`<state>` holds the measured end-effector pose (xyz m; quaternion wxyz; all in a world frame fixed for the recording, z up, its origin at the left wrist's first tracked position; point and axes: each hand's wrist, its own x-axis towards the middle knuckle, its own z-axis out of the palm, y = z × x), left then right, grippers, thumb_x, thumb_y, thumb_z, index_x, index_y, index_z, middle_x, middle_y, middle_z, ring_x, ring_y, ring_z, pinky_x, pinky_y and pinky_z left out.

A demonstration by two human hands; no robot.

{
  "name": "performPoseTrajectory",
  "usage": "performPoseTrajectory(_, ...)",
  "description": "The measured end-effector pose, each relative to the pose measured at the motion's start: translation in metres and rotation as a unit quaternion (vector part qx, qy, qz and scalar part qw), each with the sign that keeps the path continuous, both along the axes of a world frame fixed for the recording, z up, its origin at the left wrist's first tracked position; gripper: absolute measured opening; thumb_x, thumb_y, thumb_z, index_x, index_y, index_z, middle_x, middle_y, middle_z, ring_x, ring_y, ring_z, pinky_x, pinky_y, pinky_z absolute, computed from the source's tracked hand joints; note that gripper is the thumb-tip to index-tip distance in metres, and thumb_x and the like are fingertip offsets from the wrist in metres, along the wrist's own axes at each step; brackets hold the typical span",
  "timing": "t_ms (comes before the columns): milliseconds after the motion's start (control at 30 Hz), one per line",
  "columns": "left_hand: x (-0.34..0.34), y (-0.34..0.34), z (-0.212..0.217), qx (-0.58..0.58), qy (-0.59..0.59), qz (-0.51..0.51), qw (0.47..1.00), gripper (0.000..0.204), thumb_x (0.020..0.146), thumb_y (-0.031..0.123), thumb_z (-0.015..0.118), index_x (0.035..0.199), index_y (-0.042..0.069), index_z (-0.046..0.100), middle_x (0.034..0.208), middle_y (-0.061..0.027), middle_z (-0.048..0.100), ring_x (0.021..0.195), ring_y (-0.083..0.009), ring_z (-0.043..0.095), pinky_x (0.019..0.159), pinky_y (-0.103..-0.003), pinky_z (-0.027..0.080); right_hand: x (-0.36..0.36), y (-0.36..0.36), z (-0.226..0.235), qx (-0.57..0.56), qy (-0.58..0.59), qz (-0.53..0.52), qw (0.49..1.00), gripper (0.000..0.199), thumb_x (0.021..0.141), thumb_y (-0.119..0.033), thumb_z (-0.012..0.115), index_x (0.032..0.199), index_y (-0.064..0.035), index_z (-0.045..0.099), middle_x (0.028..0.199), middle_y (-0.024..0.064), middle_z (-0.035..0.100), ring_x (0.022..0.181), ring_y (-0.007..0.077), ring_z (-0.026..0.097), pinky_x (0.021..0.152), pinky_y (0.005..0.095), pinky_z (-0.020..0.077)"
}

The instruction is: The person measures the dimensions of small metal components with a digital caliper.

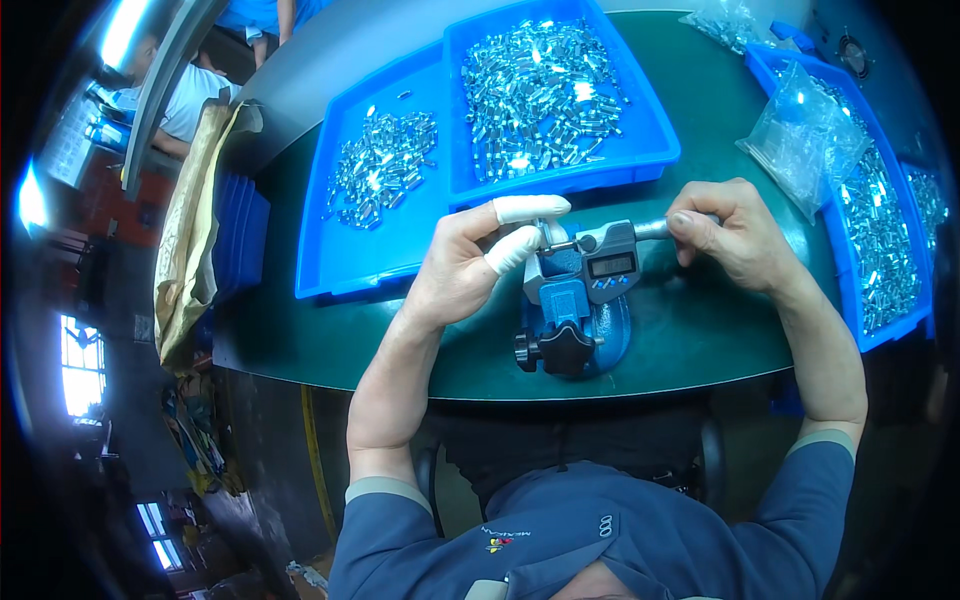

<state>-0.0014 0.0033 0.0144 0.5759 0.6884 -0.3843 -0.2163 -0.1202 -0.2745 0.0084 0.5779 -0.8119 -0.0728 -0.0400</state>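
Note:
A digital micrometer (609, 250) with a small display sits clamped in a blue stand (606, 335) near the table's front edge. My left hand (458, 262) has white finger cots on thumb and forefinger. Between them it pinches a small shiny metal part (543, 232) at the micrometer's measuring gap; the fingertips partly cover it. Whether both jaws touch the part I cannot tell. From the right, my right hand (738, 235) closes thumb and fingers on the end of the micrometer's silver thimble (653, 229). A black clamp knob (566, 347) faces me on the stand.
Behind the micrometer, a blue tray (650, 172) holds a large heap of metal parts. A second blue tray (310, 262) with a smaller heap adjoins its left. At right, a plastic bag (805, 135) lies over another filled blue tray (868, 343). Brown paper (190, 240) stands at the left edge.

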Motion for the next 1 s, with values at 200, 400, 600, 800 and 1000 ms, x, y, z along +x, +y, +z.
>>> performPoseTrajectory(200, -0.0015, -0.0011, -0.0007, -0.001, 0.016, -0.006, 1.000, 0.033, 0.097, 0.012, 0.058, 0.127, -0.001, 0.060, 0.107, -0.0119, 0.069, 0.098, -0.0179, 0.067, 0.088, -0.032, 0.054, 0.0003, -0.0007, 0.0001, -0.003, 0.007, 0.002, 1.000, 0.034, 0.095, -0.031, 0.059, 0.079, -0.0012, 0.063, 0.061, 0.0034, 0.062, 0.057, 0.0092, 0.059, 0.051, 0.0228, 0.0394)
performPoseTrajectory(400, -0.0022, -0.0018, 0.0004, -0.007, 0.081, -0.009, 0.997, 0.035, 0.099, 0.016, 0.055, 0.130, -0.001, 0.057, 0.103, -0.0107, 0.069, 0.094, -0.0172, 0.067, 0.084, -0.032, 0.054, 0.0002, -0.0017, -0.0009, 0.001, 0.011, 0.002, 1.000, 0.034, 0.095, -0.031, 0.059, 0.079, -0.0010, 0.063, 0.061, 0.0032, 0.061, 0.057, 0.0097, 0.061, 0.052, 0.0227, 0.0402)
performPoseTrajectory(600, 0.0003, -0.0018, -0.0014, -0.009, 0.117, 0.005, 0.993, 0.035, 0.098, 0.018, 0.057, 0.127, -0.001, 0.058, 0.100, -0.0104, 0.069, 0.088, -0.0158, 0.067, 0.082, -0.031, 0.054, -0.0005, -0.0004, 0.0031, -0.010, 0.016, -0.002, 1.000, 0.032, 0.095, -0.029, 0.059, 0.080, -0.0009, 0.064, 0.062, 0.0036, 0.062, 0.057, 0.0100, 0.061, 0.052, 0.0229, 0.0402)
performPoseTrajectory(800, -0.0008, -0.0020, -0.0002, -0.010, 0.151, 0.012, 0.988, 0.030, 0.094, 0.016, 0.063, 0.121, 0.001, 0.063, 0.097, -0.0106, 0.071, 0.086, -0.0162, 0.067, 0.080, -0.031, 0.055, -0.0018, 0.0001, 0.0059, 0.004, 0.033, 0.001, 0.999, 0.030, 0.093, -0.030, 0.062, 0.087, -0.0016, 0.070, 0.067, 0.0026, 0.064, 0.062, 0.0086, 0.059, 0.056, 0.0240, 0.0421)
performPoseTrajectory(1000, -0.0015, -0.0029, 0.0008, -0.008, 0.155, 0.029, 0.987, 0.028, 0.092, 0.013, 0.066, 0.117, 0.002, 0.065, 0.094, -0.0099, 0.071, 0.084, -0.0155, 0.068, 0.077, -0.030, 0.055, -0.0018, 0.0011, 0.0066, -0.007, 0.025, -0.010, 1.000, 0.028, 0.089, -0.029, 0.066, 0.088, -0.0007, 0.067, 0.066, 0.0023, 0.063, 0.062, 0.0073, 0.057, 0.055, 0.0226, 0.0400)
